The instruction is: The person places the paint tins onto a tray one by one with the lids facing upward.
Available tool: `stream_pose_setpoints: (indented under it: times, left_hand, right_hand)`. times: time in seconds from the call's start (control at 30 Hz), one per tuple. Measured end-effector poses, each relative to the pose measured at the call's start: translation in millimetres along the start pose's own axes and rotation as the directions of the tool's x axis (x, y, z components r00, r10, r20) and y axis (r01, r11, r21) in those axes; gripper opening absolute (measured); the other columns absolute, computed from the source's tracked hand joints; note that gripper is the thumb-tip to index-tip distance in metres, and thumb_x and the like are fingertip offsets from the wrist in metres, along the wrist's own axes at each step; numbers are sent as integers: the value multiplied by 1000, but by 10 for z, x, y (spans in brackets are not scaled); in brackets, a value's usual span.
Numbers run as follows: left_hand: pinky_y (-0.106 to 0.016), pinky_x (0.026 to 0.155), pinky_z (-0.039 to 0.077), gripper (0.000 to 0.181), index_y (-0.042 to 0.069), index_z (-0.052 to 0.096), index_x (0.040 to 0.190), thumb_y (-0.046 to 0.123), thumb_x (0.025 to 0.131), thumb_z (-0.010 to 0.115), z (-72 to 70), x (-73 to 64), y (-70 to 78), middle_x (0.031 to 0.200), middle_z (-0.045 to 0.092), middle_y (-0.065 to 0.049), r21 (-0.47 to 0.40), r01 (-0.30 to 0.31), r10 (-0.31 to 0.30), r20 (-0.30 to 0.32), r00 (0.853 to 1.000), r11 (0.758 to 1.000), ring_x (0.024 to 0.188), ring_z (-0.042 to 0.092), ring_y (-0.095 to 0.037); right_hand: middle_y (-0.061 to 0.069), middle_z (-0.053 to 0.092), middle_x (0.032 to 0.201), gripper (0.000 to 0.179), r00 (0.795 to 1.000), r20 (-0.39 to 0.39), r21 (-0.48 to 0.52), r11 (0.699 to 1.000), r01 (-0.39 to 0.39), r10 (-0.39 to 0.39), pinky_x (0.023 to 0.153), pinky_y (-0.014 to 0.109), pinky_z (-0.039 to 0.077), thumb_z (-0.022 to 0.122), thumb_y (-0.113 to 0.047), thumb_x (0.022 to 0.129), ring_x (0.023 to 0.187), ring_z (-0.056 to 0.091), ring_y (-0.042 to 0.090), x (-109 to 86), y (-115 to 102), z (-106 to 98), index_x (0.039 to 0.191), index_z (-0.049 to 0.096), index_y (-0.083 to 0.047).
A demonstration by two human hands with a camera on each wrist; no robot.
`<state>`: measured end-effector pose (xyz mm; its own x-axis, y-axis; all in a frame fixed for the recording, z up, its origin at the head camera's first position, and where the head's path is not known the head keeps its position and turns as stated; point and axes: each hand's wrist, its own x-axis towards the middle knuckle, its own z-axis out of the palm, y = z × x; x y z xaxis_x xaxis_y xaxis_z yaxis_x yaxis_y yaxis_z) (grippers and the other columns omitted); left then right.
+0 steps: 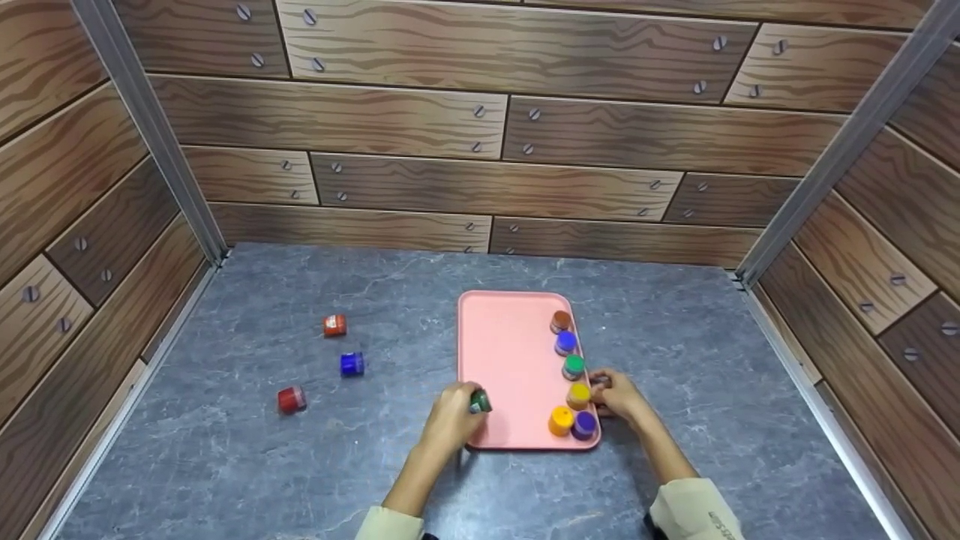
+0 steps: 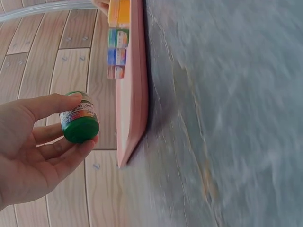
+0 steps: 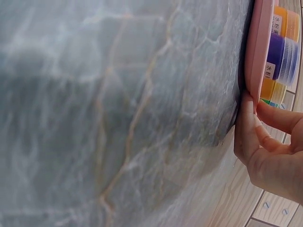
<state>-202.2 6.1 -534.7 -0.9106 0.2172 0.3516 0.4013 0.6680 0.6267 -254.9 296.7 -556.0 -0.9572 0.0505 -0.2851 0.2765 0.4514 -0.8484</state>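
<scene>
My left hand [image 1: 450, 416] holds a small dark green paint jar [image 1: 480, 402] over the lower left part of a pink tray [image 1: 510, 352]. In the left wrist view the thumb and fingertips pinch the jar [image 2: 81, 127], its green end tilted down. At the tray's right edge, my right hand [image 1: 619, 396] pinches the rim [image 3: 258, 71], thumb against the inner side and fingers outside. Along that side stand a brown jar [image 1: 560, 321], a blue jar [image 1: 565, 343], a green jar [image 1: 574, 366], a yellow jar [image 1: 578, 395], an orange jar [image 1: 561, 421] and a purple jar [image 1: 584, 425].
Left of the tray, an orange-red jar [image 1: 334, 325], a blue jar [image 1: 352, 364] and a red jar [image 1: 292, 400] lie on the grey marbled table [image 1: 225, 465]. Wood-patterned walls [image 1: 405, 120] close off the back and both sides.
</scene>
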Motion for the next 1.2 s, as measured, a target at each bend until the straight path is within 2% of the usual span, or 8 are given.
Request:
stream_pose_setpoints:
  times: [0.13, 0.43, 0.67, 0.87, 1.0, 1.1, 1.2]
  left_hand:
    - [-36, 70, 52, 25, -4, 63, 88, -1, 65, 74, 54, 19, 49, 80, 61, -13, 10, -15, 15, 3, 1000, 1000, 76, 60, -29]
    - [-28, 70, 53, 27, -3, 63, 92, 1, 67, 75, 160, 59, 167, 82, 61, -11, -15, 21, -20, 82, 996, 1000, 77, 60, -24]
    - [-28, 71, 52, 31, -3, 64, 94, 2, 65, 75, 247, 72, 230, 85, 62, -11, -4, 11, -10, 85, 996, 1000, 78, 60, -23]
    - [-26, 68, 51, 28, 1, 65, 91, 4, 65, 74, 322, 71, 268, 80, 59, -5, -10, 19, -18, 97, 995, 1000, 75, 58, -19]
    - [-24, 66, 50, 28, 3, 65, 90, 7, 65, 76, 388, 67, 285, 80, 58, -3, -28, -17, 19, 67, 998, 999, 75, 56, -17]
    - [-22, 67, 49, 27, 4, 66, 87, 9, 62, 78, 460, 65, 279, 79, 57, -2, -48, -61, 61, 12, 998, 997, 75, 54, -16]
    - [-21, 68, 48, 27, 5, 68, 85, 11, 61, 79, 527, 63, 277, 79, 56, -1, -65, -82, 79, -39, 996, 995, 77, 52, -16]
  right_hand:
    - [13, 50, 82, 37, 1000, -5, 7, 1000, -1, 1, 60, 31, 54, 53, 10, 79, 70, 54, 18, -3, 2, 0, 115, 48, 11]
    - [13, 51, 85, 37, 1000, 17, 25, 1000, 13, -14, 61, 33, 54, 50, 10, 80, 71, 55, 18, -10, -2, -5, 117, 46, 13]
    - [14, 50, 85, 37, 1000, 22, 40, 999, 19, -20, 62, 34, 55, 48, 11, 80, 71, 55, 18, -20, -6, -2, 117, 45, 14]
    - [13, 51, 84, 36, 1000, 9, 23, 1000, 21, -22, 61, 34, 54, 49, 11, 79, 71, 55, 18, -7, 4, -1, 116, 46, 13]
    - [14, 50, 83, 37, 1000, -5, 17, 1000, 10, -10, 60, 33, 54, 50, 10, 79, 71, 54, 18, 7, 14, 3, 115, 47, 12]
    - [13, 50, 83, 37, 1000, -8, 7, 1000, 2, -2, 61, 33, 54, 51, 11, 79, 71, 54, 18, 13, 17, 4, 115, 48, 11]
    - [13, 50, 83, 36, 1000, -8, 2, 1000, 1, -1, 61, 33, 54, 51, 10, 79, 71, 54, 19, 13, 13, 5, 115, 48, 11]
